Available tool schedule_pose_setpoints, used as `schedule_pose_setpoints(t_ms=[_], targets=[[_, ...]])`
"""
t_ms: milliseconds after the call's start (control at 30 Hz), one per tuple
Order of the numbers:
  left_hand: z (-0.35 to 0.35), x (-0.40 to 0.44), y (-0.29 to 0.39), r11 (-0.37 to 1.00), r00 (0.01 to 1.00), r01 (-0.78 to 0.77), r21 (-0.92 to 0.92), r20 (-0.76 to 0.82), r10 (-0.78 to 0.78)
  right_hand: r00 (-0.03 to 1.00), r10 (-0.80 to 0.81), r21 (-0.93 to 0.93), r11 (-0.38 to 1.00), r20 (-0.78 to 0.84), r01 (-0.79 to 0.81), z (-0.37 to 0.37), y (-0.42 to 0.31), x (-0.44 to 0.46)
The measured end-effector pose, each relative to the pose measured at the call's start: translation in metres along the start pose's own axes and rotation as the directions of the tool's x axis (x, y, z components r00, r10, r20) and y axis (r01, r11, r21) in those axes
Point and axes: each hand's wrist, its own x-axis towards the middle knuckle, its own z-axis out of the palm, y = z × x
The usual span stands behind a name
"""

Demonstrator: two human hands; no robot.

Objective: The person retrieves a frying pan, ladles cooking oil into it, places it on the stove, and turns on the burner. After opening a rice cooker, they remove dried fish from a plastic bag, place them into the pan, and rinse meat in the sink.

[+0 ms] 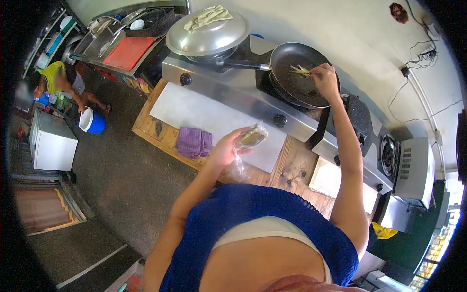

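Note:
My left hand (227, 150) is closed around a clear plastic bag (251, 136) with brownish-green contents that I cannot make out. The bag's loose end hangs below my fingers, over the counter. Above the black frying pan (295, 90), my right hand (324, 79) pinches thin pale strips (300, 71) at its fingertips. Some of these strips may be resting on the pan; their exact kind is unclear. The pan sits on the stove (233, 92), its handle pointing left toward a large metal lid (208, 35) with a folded cloth on top.
A purple cloth (193, 142) lies on the wooden counter (296, 163) beside a white sheet. Farther right are a black grill pan (357, 119) and another burner (387, 155). At the far left, a person in a yellow top bends by a blue bucket (96, 123). A red chopping board (128, 52) lies near the sink.

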Motion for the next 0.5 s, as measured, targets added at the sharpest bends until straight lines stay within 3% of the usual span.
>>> schedule_pose_setpoints(t_ms=[233, 500], targets=[[-0.004, -0.007, -0.003, 0.997, 0.998, 0.012, -0.07, -0.065, -0.016, 1.0, 0.004, -0.168, 0.986, -0.01, -0.005, 0.063, 0.055, 0.004], [-0.004, -0.01, -0.004, 0.995, 0.998, -0.002, -0.099, -0.07, -0.005, 0.994, 0.019, -0.17, 0.985, 0.108, 0.0, 0.072, 0.066, -0.001]])
